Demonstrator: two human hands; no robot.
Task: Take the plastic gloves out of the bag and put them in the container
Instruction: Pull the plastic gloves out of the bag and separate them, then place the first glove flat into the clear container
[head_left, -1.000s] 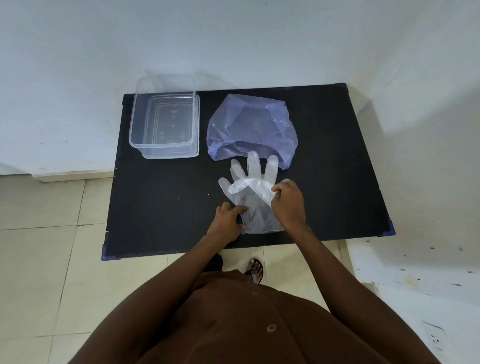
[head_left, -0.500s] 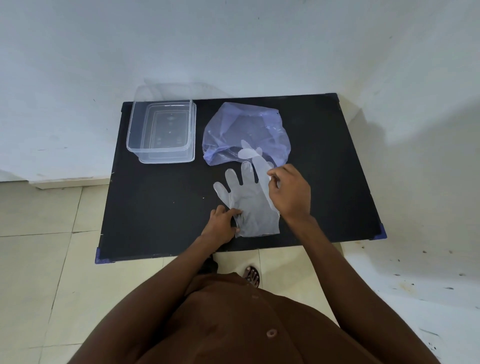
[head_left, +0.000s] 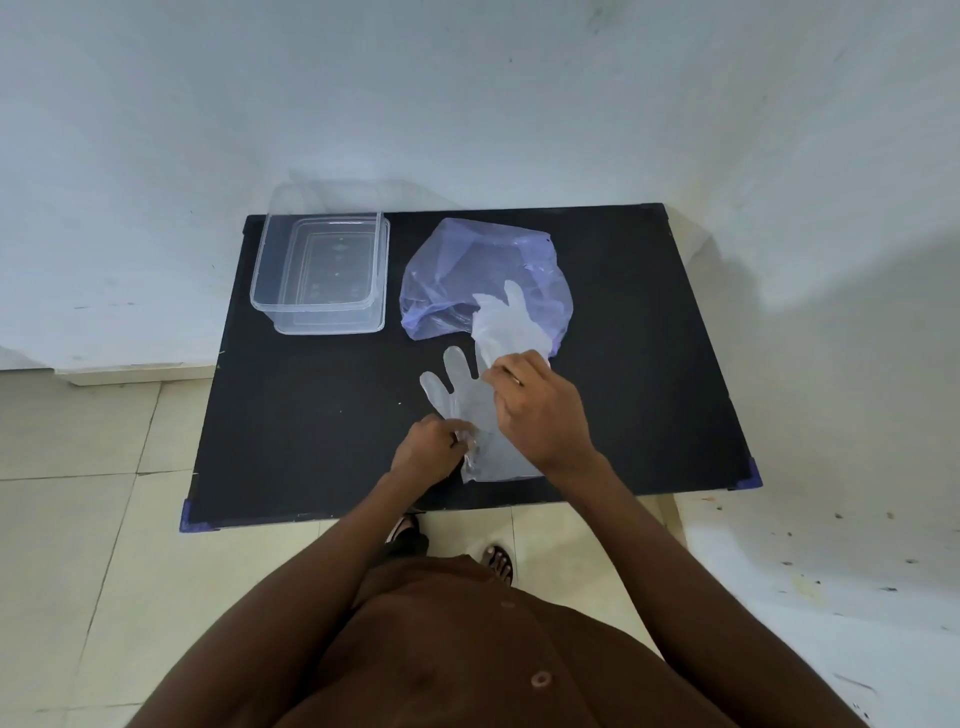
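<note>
A clear plastic glove (head_left: 470, 410) lies flat on the black table (head_left: 311, 415), fingers pointing away from me. My left hand (head_left: 428, 452) pinches its cuff edge near the table's front. My right hand (head_left: 540, 410) holds a second clear glove (head_left: 506, 325), lifted so that its fingers stand up in front of the bag. The blue-tinted plastic bag (head_left: 483, 260) lies crumpled behind the gloves. An open, clear rectangular container (head_left: 322, 275) stands at the table's back left, with nothing visible inside.
The table stands in a corner against white walls (head_left: 467, 104), with tiled floor (head_left: 78, 519) to the left and in front. My feet in sandals (head_left: 496, 561) show under the front edge.
My right hand has peeled the upper glove off the lower one and raised it toward the bag. My left hand has stayed on the lower glove's cuff.
</note>
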